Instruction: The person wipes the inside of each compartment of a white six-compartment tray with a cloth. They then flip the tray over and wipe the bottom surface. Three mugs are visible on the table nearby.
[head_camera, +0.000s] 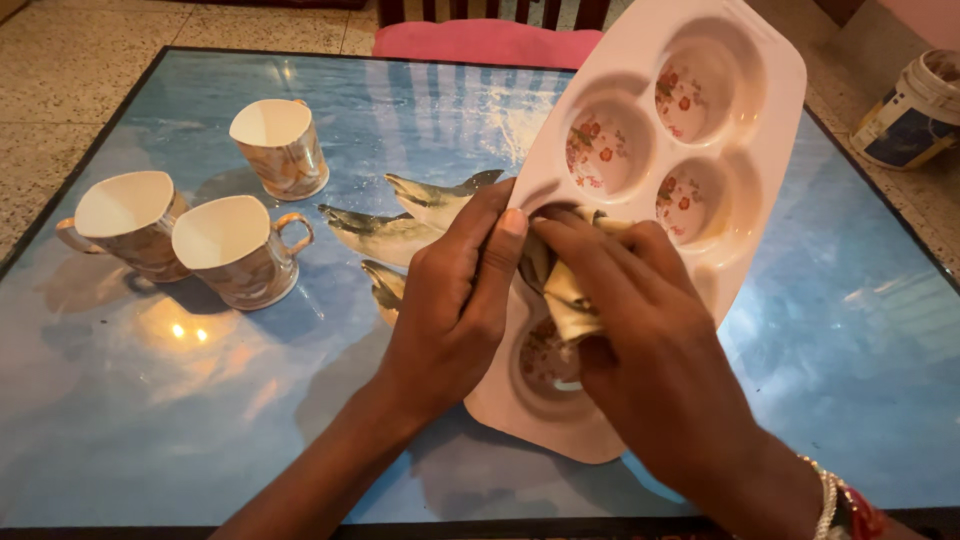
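A pale pink tray (770, 90) with several round floral wells lies tilted over the table's middle. My left hand (455, 300) grips its left edge, thumb on the rim. My right hand (650, 350) is closed on a crumpled yellowish cloth (570, 300) and presses it into a well near the tray's centre. The well under the cloth is mostly hidden. Three patterned cups with white insides stand at the left: one at the back (280, 148), one at the far left (128, 222), one beside it (238, 250).
The table (150, 400) has a glossy blue top with dolphin pictures and a dark frame. A pink cushion (485, 42) on a chair sits beyond the far edge. A white and blue bucket (915, 108) stands on the speckled floor at the upper right.
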